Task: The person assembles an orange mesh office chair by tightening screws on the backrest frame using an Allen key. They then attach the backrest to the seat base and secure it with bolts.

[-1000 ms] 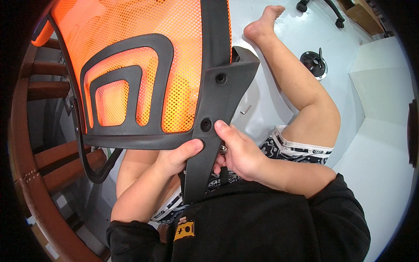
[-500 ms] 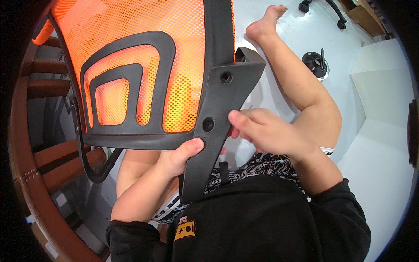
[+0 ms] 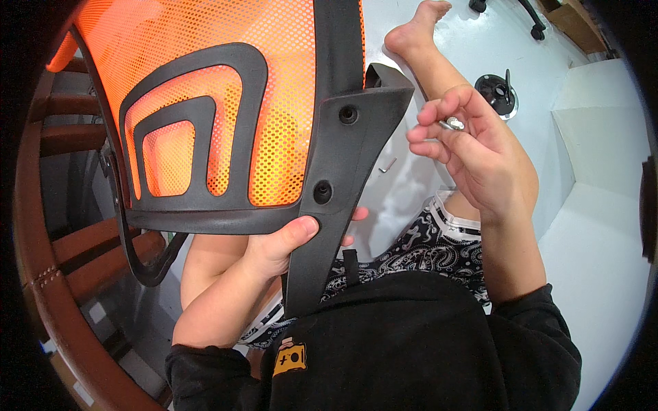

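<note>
Chair back (image 3: 226,116), orange mesh on a black frame, upright across the person's lap.
Left hand (image 3: 288,243) grips its black bracket; right hand (image 3: 473,154), off the bracket now, has risen, pinching a small silver washer (image 3: 452,124).

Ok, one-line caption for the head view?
Left hand grips orange mesh chair back; right hand pinches a small metal fastener.

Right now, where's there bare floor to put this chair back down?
Bare white floor lies right of the right hand, up to the raised step. A smaller patch sits between the chair back and the bare leg. The left, with brown wooden furniture, is crowded.
</note>
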A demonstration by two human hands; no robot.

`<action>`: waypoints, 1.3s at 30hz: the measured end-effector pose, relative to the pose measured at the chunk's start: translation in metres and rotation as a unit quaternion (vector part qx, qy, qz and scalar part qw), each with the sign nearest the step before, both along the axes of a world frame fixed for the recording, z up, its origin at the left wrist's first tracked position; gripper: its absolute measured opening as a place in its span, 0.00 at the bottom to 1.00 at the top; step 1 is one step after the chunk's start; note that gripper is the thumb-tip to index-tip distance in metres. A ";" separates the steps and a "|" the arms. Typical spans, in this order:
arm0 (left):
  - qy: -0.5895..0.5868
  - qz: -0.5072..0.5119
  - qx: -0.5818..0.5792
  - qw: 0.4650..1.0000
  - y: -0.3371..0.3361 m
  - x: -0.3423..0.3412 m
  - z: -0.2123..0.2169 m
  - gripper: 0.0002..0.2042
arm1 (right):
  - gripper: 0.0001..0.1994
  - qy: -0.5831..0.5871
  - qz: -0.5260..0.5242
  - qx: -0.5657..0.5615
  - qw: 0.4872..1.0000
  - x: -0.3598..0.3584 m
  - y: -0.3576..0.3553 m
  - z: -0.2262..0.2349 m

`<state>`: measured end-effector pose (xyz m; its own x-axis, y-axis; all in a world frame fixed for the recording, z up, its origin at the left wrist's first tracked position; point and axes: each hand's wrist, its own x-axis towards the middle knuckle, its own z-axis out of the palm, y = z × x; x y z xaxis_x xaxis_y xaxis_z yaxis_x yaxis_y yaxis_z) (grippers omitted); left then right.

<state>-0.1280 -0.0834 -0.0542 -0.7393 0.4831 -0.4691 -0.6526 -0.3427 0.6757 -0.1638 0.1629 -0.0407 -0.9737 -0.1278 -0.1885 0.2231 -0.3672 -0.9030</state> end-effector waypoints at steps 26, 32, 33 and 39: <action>0.012 0.012 0.018 1.000 0.001 0.000 0.002 0.37 | 0.18 0.021 0.000 0.128 0.992 0.006 -0.015 -0.014; 0.029 -0.009 0.084 0.996 -0.006 0.002 -0.004 0.30 | 0.18 0.020 -0.001 0.134 0.991 0.006 -0.015 -0.013; 0.031 -0.010 0.085 0.996 -0.006 0.002 -0.005 0.30 | 0.18 0.017 0.000 0.133 0.991 0.006 -0.015 -0.012; 0.033 -0.003 0.082 0.996 -0.006 0.003 -0.006 0.30 | 0.17 0.027 0.017 0.163 0.986 0.006 -0.012 -0.011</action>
